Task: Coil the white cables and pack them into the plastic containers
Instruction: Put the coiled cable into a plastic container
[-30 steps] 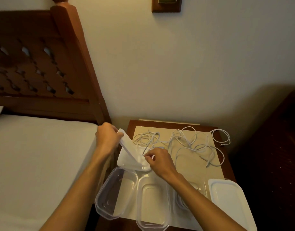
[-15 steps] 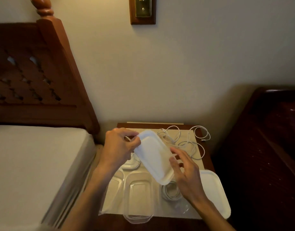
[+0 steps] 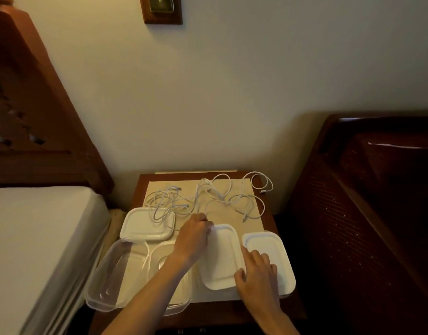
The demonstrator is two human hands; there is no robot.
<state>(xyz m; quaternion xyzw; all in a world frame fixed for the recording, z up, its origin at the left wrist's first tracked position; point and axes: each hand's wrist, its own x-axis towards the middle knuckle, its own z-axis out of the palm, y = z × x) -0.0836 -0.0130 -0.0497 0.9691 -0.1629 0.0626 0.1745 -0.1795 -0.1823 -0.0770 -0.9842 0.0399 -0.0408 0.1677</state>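
Our left hand [image 3: 193, 235] grips the far end of a white lid [image 3: 221, 257] at lower centre. Our right hand [image 3: 256, 274] presses its near edge, fingers loosely spread.

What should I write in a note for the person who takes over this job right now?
Left hand and right hand both press the middle white plastic lid onto its container.
Another lidded container stands to its right.
Two clear plastic containers lie open; a spare white lid lies behind them.
Left to do: the loose white cables on the wooden nightstand are still uncoiled.
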